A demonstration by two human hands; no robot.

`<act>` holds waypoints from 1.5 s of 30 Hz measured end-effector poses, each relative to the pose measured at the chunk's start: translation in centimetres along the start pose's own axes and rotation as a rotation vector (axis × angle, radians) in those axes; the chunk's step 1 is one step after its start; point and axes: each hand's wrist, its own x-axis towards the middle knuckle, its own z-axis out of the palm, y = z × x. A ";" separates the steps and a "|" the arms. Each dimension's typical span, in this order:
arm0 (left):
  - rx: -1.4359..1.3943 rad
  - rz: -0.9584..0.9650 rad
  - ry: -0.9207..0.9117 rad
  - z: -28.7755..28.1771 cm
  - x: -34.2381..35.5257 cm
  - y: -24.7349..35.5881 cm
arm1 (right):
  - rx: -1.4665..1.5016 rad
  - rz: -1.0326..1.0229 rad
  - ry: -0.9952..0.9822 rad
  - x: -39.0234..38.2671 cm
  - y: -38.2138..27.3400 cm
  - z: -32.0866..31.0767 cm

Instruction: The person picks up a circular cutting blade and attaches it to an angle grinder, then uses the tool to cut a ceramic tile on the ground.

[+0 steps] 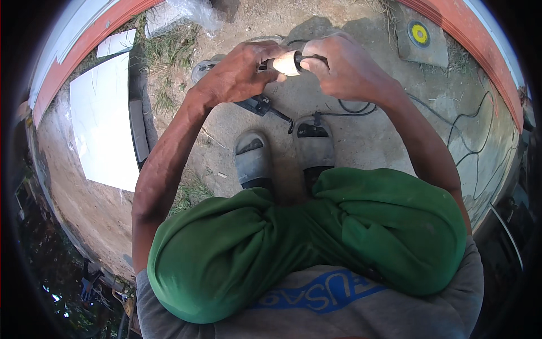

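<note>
Both hands meet in front of me above the ground, beyond my feet. My left hand [238, 74] is closed with its thumb and fingers round a short cream-coloured cylindrical piece [287, 63]. From the right, my right hand [351, 69] pinches a small dark piece [301, 58] set against the cylinder's end; the fingers hide most of it. Whether the two pieces are joined, I cannot tell. Below my left hand lies a dark corded power tool [255, 105], looking like an angle grinder, partly covered by that hand and wrist.
Black cable [477, 133] loops over the concrete to the right. A disc with a yellow centre [419, 34] lies on a grey square at the far right. White panels [104, 121] lie left, clear plastic wrap [197, 17] far left. My sandals [253, 161] stand between.
</note>
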 end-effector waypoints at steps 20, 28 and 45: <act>-0.876 -1.095 0.868 13.9 -8.9 -7.1 | -0.027 0.117 0.254 -1.7 2.6 11.0; -1.407 -0.623 0.949 10.0 -10.9 -0.8 | 0.242 0.020 0.011 -0.1 -2.2 13.2; -0.565 -0.777 0.904 -0.5 -30.0 19.2 | 0.512 -0.559 -0.170 18.0 -19.3 1.8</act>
